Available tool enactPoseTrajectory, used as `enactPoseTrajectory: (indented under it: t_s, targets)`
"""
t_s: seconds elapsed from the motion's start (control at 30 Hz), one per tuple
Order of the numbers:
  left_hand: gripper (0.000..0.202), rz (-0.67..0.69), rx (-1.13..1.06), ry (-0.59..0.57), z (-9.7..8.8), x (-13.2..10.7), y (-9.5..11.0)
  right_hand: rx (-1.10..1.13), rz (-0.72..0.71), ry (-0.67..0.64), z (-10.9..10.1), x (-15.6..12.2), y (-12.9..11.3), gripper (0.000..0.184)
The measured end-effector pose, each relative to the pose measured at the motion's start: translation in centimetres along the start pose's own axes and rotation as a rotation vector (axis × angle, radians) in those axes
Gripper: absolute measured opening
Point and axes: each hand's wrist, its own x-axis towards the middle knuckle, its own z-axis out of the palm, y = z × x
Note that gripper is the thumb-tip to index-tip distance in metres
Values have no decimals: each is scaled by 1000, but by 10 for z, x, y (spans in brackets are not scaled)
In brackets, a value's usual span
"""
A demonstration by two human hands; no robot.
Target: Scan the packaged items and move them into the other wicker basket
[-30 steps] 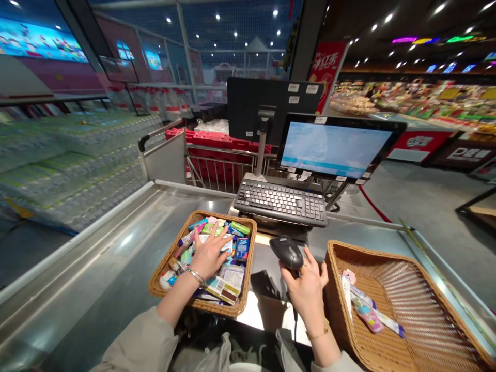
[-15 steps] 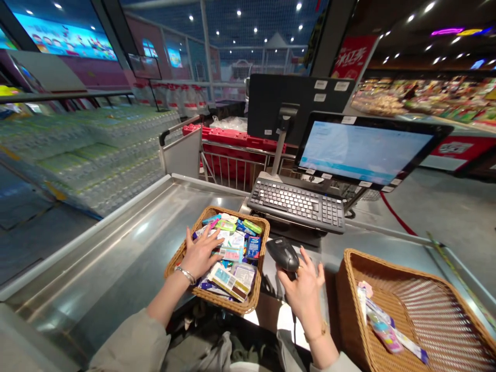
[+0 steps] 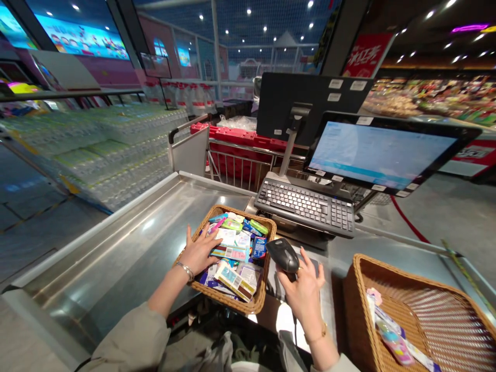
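A small wicker basket (image 3: 270,258) full of mixed small packages sits on the metal counter. My left hand (image 3: 198,251) rests over its left side with the fingers spread, touching the packages. Beneath the fingertips lies a flat pack with a barcode (image 3: 229,252); whether any finger grips it is not visible. A cream and brown box (image 3: 235,281) lies in the near part of the basket, and a dark blue box (image 3: 259,248) at its right. My right hand (image 3: 304,289) is wrapped round a black barcode scanner (image 3: 282,254), whose head points at the basket's right rim.
A larger wicker basket (image 3: 354,310) stands at the right, holding a few packaged items and a pink-capped bottle (image 3: 395,345). Behind the scanner are a keyboard (image 3: 304,205) and a lit monitor (image 3: 382,150). A shopping cart (image 3: 236,165) stands beyond the counter (image 3: 127,248).
The view has turned slightly left. My left hand has shifted a little left over the small basket, uncovering more of a pink item. The scanner has come slightly closer to the basket.
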Motion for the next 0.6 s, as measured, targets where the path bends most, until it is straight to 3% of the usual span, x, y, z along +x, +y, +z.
enactPoseTrajectory:
  t_s: [0.27, 0.6]
  targets:
    - [45, -8, -12, -10, 11, 3, -7, 9, 18, 3, 2, -1, 1, 23]
    - [28, -3, -38, 7, 7, 8, -6, 16, 18, 2, 1, -2, -1, 23]
